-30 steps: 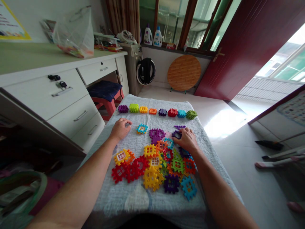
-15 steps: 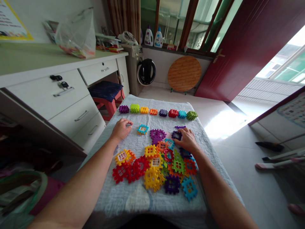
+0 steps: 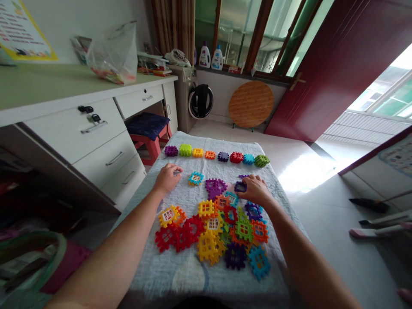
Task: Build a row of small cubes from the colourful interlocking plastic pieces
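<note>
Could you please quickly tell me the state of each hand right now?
Left hand: partly open, loosely curled, nothing visible in it.
Right hand: thumb and fingers at the dark purple piece; whether gripped cannot be told.

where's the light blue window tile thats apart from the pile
In the head view, the light blue window tile lies slightly left of centre, between the left hand and the purple tiles, nearer than the row of blocks.
</note>
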